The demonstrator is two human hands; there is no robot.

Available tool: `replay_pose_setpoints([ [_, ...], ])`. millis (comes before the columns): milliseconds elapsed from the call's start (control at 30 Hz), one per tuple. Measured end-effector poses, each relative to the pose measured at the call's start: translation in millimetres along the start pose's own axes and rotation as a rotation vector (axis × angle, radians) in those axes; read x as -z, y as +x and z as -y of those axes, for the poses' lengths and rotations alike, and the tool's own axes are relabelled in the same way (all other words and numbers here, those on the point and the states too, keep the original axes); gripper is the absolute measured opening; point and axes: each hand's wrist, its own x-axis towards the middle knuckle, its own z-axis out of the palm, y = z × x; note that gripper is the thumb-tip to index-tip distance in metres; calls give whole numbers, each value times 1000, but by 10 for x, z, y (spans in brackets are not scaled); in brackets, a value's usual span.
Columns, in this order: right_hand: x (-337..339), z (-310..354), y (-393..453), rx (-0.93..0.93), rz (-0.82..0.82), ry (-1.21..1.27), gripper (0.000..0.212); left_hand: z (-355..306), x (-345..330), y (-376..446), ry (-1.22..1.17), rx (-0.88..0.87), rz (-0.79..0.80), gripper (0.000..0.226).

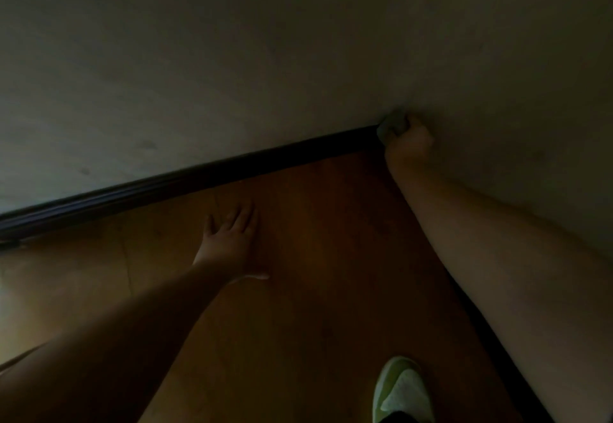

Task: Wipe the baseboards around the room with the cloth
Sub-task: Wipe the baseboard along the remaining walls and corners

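Note:
A dark baseboard [199,175] runs along the foot of the pale wall, from the left edge up to the room's corner. My right hand [409,143] grips a small grey-green cloth [391,125] and holds it against the baseboard right at that corner. A second stretch of baseboard [491,333] runs down the right wall, mostly hidden behind my right forearm. My left hand [232,240] lies flat on the wooden floor with its fingers spread, holding nothing.
The floor [315,256] is brown wood planks, dimly lit. My foot in a light green shoe [403,392] stands at the bottom near the right wall. Two pale walls [232,57] meet in the corner.

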Motion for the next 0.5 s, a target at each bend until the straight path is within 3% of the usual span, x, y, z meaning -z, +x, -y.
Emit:
replay_pose_setpoints([
  [133,-33,57,-156,51,-27,-1,37,-3,-2,6,-7,-1,-5,137],
  [300,-287,172,-615,165,85,140,16,-6,-18,26,-10,-1,-10,136],
  [500,-469,314,-973,301,263,185,48,-27,-17,24,8,3,-9,138],
])
